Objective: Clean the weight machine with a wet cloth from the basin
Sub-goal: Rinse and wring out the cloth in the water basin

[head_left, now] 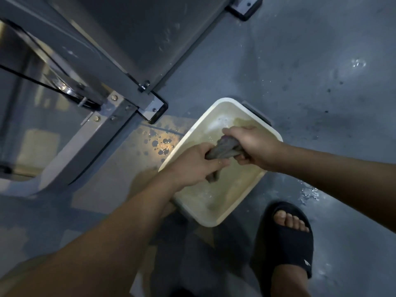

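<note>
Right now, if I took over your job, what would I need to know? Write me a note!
Left hand grips one end of the cloth; right hand grips the other.
Cloth is twisted, above the basin on the floor by the machine.
Done: cloth wet, wringing under way.
Left: finish wringing, wipe the machine; how much is already wiped I cannot tell.

Smooth cream plastic basin [216, 221], wet grey cloth [225, 150], painted metal machine frame [102, 61], glossy wet floor [310, 82]
</note>
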A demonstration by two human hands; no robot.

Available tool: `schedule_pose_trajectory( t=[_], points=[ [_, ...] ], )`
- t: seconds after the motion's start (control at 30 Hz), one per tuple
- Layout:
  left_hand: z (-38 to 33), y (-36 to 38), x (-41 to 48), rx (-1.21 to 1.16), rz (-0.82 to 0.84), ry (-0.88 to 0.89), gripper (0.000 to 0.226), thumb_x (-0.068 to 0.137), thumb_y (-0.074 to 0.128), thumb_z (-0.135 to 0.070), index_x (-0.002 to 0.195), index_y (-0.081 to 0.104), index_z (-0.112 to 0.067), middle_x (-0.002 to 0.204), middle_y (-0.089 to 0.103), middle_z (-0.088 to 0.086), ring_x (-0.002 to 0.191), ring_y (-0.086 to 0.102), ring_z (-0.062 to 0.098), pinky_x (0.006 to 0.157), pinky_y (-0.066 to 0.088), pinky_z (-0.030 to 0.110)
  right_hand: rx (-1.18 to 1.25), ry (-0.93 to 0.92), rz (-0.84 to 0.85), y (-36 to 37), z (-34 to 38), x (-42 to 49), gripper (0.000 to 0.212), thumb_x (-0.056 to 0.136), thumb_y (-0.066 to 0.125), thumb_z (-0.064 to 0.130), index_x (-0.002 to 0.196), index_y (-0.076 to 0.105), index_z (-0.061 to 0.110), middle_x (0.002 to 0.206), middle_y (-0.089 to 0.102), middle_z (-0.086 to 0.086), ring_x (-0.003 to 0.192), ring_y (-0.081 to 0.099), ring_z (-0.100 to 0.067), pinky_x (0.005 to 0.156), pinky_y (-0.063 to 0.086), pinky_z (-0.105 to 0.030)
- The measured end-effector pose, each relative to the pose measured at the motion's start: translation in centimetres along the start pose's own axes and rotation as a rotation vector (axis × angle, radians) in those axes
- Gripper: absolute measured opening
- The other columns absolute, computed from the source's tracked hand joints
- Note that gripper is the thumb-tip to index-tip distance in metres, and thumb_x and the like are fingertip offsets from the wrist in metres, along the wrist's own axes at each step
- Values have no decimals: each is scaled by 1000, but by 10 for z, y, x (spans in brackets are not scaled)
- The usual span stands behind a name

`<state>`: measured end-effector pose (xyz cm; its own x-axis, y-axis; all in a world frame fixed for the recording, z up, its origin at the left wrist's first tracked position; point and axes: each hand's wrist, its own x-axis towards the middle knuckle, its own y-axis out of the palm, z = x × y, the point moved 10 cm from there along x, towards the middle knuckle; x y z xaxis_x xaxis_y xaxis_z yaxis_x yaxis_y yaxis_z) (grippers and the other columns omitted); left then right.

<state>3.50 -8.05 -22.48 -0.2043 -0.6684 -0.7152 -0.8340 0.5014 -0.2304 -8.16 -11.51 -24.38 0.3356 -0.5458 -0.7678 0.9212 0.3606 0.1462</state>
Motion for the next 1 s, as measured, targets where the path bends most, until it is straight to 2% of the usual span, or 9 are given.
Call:
schedule_pose_trajectory(
  t=[0.1,0.23,0.33,0.4,0.47,0.53,0.67,0.87,1.0],
  points=[
    [-17,3,-8,-145,20,-38,30,104,59,-36,111,59,-8,93,75,16,85,76,30,86,58,41,98,-20,-97,-16,-4,-4,26,102,54,32,87,65,14,65,54,-7,48,44,-17,47,34,-29],
    [-15,7,-5,-488,-52,-133,45,107,46,-49,127,60,-11,115,71,13,100,73,27,94,56,51,-210,-173,-249,-30,5,-17,16,100,56,28,94,62,14,71,68,-8,62,63,-20,63,54,-39],
    [-9,14,1,-643,-56,-183,64,103,44,-59,130,55,-3,121,69,23,106,72,36,95,55,59,-405,-390,-233,-19,18,-32,17,99,59,24,86,62,14,79,67,-1,70,60,-10,67,49,-24],
    [-11,21,4,-730,-44,-179,69,98,52,-61,116,53,5,107,71,27,97,74,37,89,58,55,-509,-523,-180,-6,22,-38,12,93,66,19,82,61,20,85,60,1,77,56,-8,71,43,-18],
    [-10,19,6,-768,-93,-169,41,98,66,-41,106,51,-4,91,69,18,76,71,26,76,60,43,-632,-588,-134,-1,21,-34,9,87,72,15,82,69,21,94,58,-1,88,56,-10,80,42,-16],
    [-4,6,7,-720,-182,-180,21,98,69,-14,106,49,-13,91,66,16,65,64,20,61,55,32,-675,-602,-151,-12,28,-29,12,88,72,12,82,73,23,89,64,1,85,56,-7,80,44,-22],
    [9,1,7,-534,-104,-267,56,82,76,9,121,45,-18,97,68,17,63,60,20,51,42,28,-681,-595,-178,-30,44,-24,22,91,62,8,109,68,19,92,66,6,79,59,-9,76,47,-26],
    [7,19,6,-212,78,-217,30,82,74,5,81,52,-15,65,42,0,53,42,12,53,37,26,-964,-710,98,13,38,-28,47,82,54,22,129,59,20,109,58,4,91,58,-11,82,49,-29],
    [7,19,4,-121,67,-239,18,83,75,-4,98,65,-7,59,36,-2,51,36,12,50,29,26,-995,-759,164,21,36,-32,41,84,65,10,123,61,17,106,55,6,92,55,-10,82,47,-25]
  ],
)
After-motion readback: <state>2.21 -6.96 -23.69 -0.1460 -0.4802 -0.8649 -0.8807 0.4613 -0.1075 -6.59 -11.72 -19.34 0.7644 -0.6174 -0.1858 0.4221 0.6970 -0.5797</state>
